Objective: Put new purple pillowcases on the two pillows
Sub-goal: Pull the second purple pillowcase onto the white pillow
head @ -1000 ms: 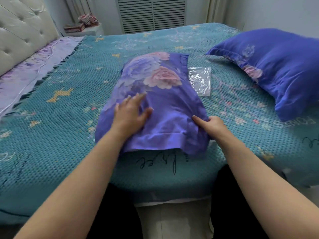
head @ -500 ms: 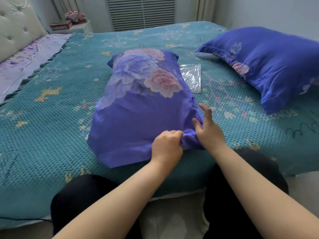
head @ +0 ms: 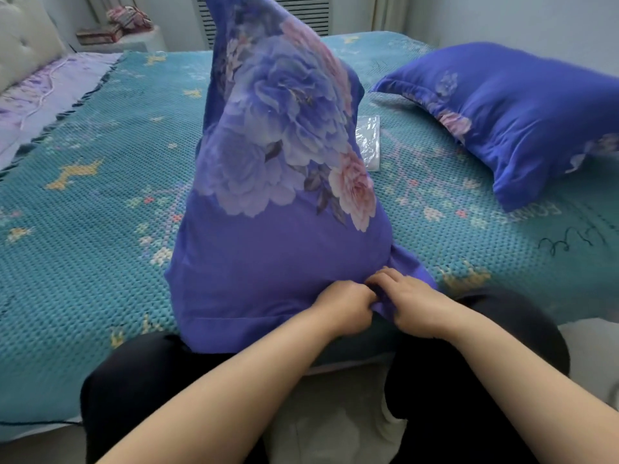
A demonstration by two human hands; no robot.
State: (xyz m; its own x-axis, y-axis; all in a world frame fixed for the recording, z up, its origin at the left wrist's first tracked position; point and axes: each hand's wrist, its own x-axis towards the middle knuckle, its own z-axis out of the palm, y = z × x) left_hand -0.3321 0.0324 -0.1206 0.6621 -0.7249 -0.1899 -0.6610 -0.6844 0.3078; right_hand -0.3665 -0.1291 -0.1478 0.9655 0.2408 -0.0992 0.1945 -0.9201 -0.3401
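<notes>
A pillow in a purple pillowcase with pink and lilac flowers [head: 278, 202] stands tilted upright at the near edge of the bed, its far end raised high. My left hand [head: 345, 304] and my right hand [head: 410, 298] meet at its lower right corner, both pinching the loose purple hem there. A second pillow in a darker purple floral pillowcase [head: 516, 115] lies flat on the bed at the right.
A teal knitted bedspread [head: 100, 229] covers the bed. A clear plastic bag [head: 368, 142] lies just behind the raised pillow. A tufted headboard [head: 23, 41] is at far left, a nightstand [head: 117, 35] with folded items behind it. My dark-trousered knees touch the bed edge.
The pillow lay flat on the bed; now its far end is lifted up. My left hand moved from the pillow's top to the right corner beside my right hand, and both gripped the hem.
</notes>
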